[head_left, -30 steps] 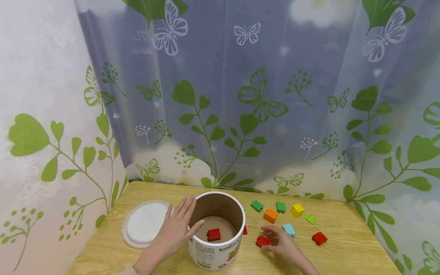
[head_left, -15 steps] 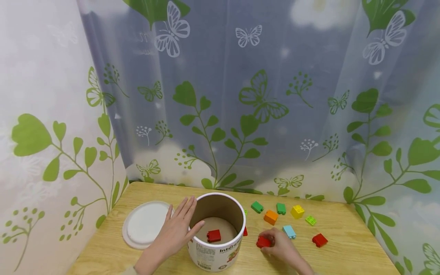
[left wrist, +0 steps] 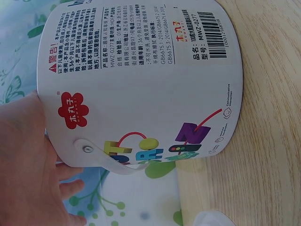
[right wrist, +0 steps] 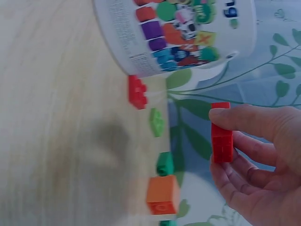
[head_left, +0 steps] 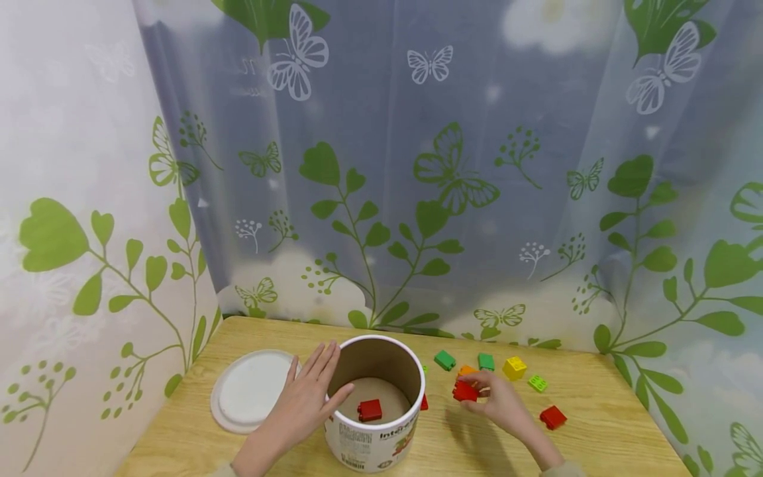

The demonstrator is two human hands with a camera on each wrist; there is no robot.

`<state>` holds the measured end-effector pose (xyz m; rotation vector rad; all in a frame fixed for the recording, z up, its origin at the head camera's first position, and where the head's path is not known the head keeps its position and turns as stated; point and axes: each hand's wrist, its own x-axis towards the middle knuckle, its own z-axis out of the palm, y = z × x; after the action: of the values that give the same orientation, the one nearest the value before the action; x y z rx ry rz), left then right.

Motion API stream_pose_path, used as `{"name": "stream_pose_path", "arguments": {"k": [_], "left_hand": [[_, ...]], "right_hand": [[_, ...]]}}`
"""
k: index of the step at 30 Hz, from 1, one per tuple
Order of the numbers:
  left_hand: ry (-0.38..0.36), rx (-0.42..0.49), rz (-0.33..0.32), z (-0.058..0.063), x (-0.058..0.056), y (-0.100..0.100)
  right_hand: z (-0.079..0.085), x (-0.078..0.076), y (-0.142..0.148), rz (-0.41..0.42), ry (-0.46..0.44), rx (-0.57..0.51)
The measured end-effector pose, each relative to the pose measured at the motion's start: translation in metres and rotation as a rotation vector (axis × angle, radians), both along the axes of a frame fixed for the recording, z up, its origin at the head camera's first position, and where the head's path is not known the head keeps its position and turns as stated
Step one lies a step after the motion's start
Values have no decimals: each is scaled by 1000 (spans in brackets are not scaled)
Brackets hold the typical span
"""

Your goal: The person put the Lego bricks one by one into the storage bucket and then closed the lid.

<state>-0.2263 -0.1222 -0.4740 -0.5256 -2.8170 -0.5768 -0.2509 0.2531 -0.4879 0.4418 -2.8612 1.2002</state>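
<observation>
Over the table (head_left: 596,450), to the right of the tub (head_left: 369,442), the right hand (head_left: 501,401) holds a red block (head_left: 465,391) pinched between thumb and fingers. The block is up off the wood, and a soft shadow lies on the table below. From the wrist, I see the thumb on one side of it and fingertips on the other.

The left hand (head_left: 306,394) holds nothing; its fingers are straight and a little spread, resting against the tub's left rim, with the thumb reaching over the edge.

The tub stands upright with its top uncovered, and a second red block (head_left: 370,410) lies on its floor. The white lid (head_left: 253,391) lies flat to the left, partly behind the left hand.

Just beside the tub's right wall, a red piece (head_left: 424,402) peeks out. Beyond the right hand lie an orange block (head_left: 467,371), partly hidden, two green blocks (head_left: 444,360), a yellow block (head_left: 514,368) and a small lime block (head_left: 538,383). Another red one (head_left: 553,417) sits farther right. A leafy curtain (head_left: 357,99) hangs behind the table.
</observation>
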Motion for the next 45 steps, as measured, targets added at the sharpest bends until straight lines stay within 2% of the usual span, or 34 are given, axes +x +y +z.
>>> {"name": "stream_pose_path", "arguments": {"k": [15, 26, 36, 41, 45], "left_hand": [[11, 11, -5, 3, 1, -1], [9, 21, -9, 3, 2, -1], [11, 15, -10, 2, 2, -1], [20, 11, -15, 1, 1, -1], [25, 0, -13, 1, 1, -1]], "right_hand": [[30, -4, -4, -11, 21, 13], [44, -14, -14, -10, 100, 35], [64, -21, -38, 57, 183, 69], [67, -26, -55, 129, 239, 78], [69, -31, -70, 176, 245, 46]]}}
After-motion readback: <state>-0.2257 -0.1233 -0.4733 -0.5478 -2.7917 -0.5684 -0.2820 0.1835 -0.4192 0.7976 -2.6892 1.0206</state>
